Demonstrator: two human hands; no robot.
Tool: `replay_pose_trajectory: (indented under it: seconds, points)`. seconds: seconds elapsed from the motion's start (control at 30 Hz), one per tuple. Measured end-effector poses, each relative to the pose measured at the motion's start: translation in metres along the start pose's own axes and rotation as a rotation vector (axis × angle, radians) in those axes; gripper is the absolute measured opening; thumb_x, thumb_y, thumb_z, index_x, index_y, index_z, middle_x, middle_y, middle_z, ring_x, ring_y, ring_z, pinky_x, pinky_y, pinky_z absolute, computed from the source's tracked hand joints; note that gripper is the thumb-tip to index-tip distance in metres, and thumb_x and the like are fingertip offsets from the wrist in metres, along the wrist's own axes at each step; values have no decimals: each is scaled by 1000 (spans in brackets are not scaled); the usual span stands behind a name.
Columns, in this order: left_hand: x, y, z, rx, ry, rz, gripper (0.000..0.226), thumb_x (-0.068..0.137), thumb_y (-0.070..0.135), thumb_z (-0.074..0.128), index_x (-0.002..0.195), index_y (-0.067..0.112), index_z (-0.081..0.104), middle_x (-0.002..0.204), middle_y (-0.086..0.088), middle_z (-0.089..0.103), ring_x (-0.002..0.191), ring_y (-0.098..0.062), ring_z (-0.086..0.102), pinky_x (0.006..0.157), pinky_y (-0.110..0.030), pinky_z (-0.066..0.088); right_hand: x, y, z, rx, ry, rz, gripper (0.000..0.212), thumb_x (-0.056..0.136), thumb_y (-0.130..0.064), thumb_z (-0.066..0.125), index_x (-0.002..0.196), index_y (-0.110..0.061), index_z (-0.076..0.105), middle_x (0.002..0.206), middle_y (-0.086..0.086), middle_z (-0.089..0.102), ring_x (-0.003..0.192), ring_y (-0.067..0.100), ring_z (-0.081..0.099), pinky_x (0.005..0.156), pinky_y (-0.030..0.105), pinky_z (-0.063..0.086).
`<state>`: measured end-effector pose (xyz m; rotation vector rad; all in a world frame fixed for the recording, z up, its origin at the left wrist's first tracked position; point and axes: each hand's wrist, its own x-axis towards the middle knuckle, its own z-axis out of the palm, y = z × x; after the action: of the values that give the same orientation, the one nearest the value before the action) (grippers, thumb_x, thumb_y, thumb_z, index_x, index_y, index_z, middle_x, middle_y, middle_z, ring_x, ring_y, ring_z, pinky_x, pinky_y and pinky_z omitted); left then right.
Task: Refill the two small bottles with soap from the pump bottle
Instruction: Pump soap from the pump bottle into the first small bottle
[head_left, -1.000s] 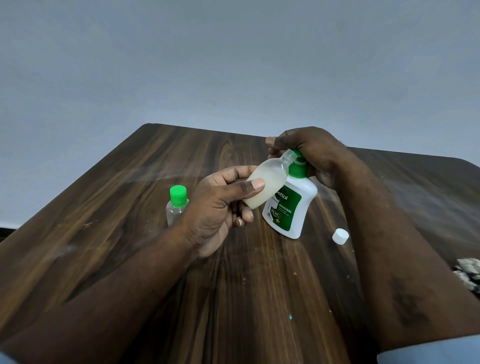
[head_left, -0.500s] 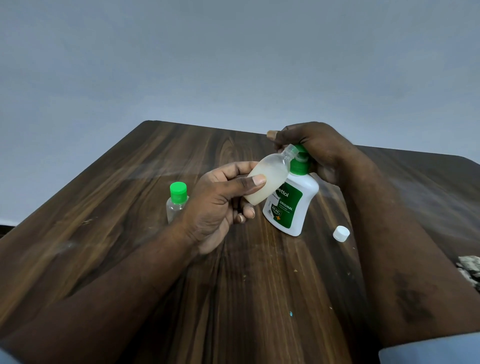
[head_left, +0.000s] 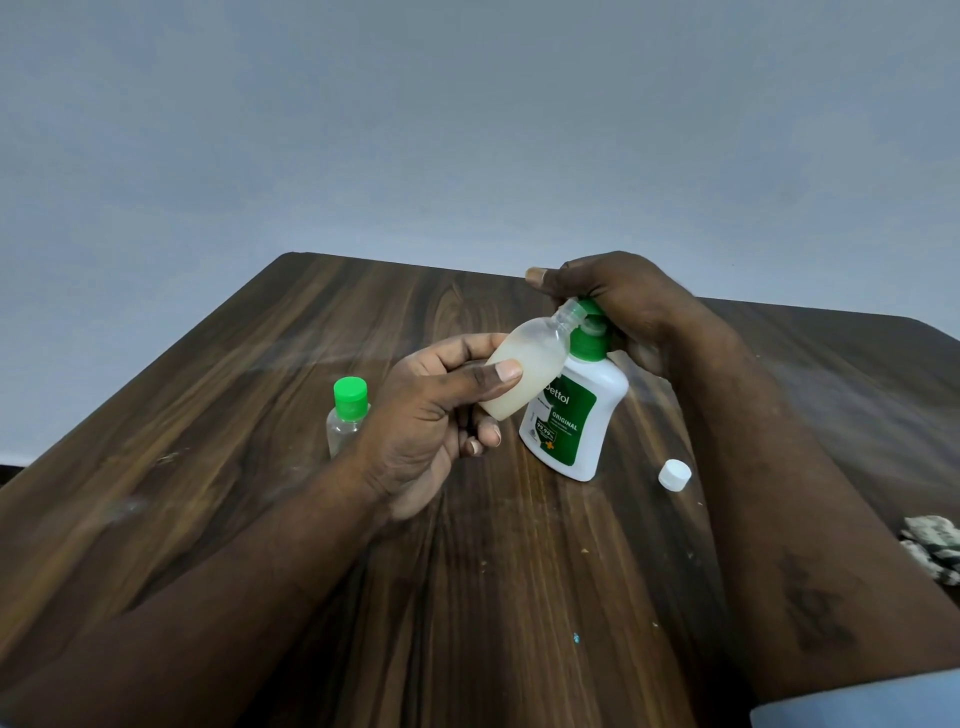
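Observation:
My left hand (head_left: 436, 415) grips a small frosted bottle (head_left: 524, 369), tilted, its open neck up against the nozzle of the pump bottle. Pale soap fills its lower part. The white pump bottle (head_left: 576, 421) with a green label stands on the wooden table (head_left: 260, 467). My right hand (head_left: 623, 301) sits on top of its green pump head, fingers curled over it. A second small clear bottle (head_left: 347, 415) with a green cap stands upright just left of my left wrist, partly hidden by it.
A loose white cap (head_left: 674, 475) lies on the table to the right of the pump bottle. A crumpled grey-white wad (head_left: 935, 551) sits at the right edge. A pale wall rises behind the table's far edge.
My right hand and the pump head have risen slightly. The small bottle stays at the nozzle, with little other movement.

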<state>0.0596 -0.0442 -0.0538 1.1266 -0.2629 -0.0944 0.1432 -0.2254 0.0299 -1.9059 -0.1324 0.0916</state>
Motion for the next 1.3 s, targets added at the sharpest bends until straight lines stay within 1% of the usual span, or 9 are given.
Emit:
replay_pose_trajectory:
  seconds: [0.1,0.17,0.23,0.33,0.5,0.6,0.9,1.03,1.3]
  points:
    - [0,0,-1,0,-7,0,45,80,20,71,121,4,67,82,-11,69,43,-11,51,38,-17,34,0,1,1,25,12,17,35,86,-33,84,63,-19,61,56,-6,59,59,16,54,68,36,48]
    - [0,-1,-1,2,0,-1,44,80,21,72,121,4,67,82,-11,70,43,-11,50,37,-17,34,-1,3,3,29,20,30,23,85,-31,84,80,-13,71,66,-2,66,70,20,61,78,42,55]
    - [0,-1,-1,5,4,-6,44,80,20,72,120,4,67,81,-10,70,42,-10,50,37,-17,34,-4,3,3,28,30,50,27,86,-29,84,97,-6,74,83,6,71,81,24,66,91,49,58]
    - [0,-2,0,10,7,-6,44,80,20,71,121,4,67,82,-11,70,42,-11,50,37,-17,34,-4,4,4,8,36,50,29,86,-31,84,99,-7,74,88,7,72,85,25,66,98,51,56]
    - [0,-2,-1,3,2,-1,43,80,19,71,120,4,67,81,-11,69,42,-11,51,36,-17,34,-2,2,2,15,15,25,27,86,-34,84,77,-14,68,61,-4,64,69,19,59,78,41,52]
    - [0,-2,-2,0,-14,11,41,82,18,73,121,5,68,84,-12,69,43,-11,51,37,-17,35,-2,-1,1,6,9,-2,39,87,-36,82,60,-20,59,54,-7,57,59,15,51,70,37,45]
    - [0,-2,0,11,8,-4,42,80,20,71,119,5,68,82,-12,69,42,-10,50,37,-16,34,0,6,2,57,-8,44,39,84,-29,86,56,-20,60,54,-6,59,62,18,54,77,42,46]
    - [0,-2,-1,13,10,-6,45,80,20,71,121,3,67,84,-14,69,42,-11,50,37,-17,34,2,6,2,31,6,22,42,84,-32,86,53,-20,60,54,-6,59,60,18,54,74,40,47]
    - [0,-1,-1,9,0,4,43,80,20,71,120,5,68,83,-13,69,43,-11,50,37,-17,35,1,1,1,-31,7,-6,38,86,-39,83,64,-19,61,60,-3,59,58,16,53,66,34,46]
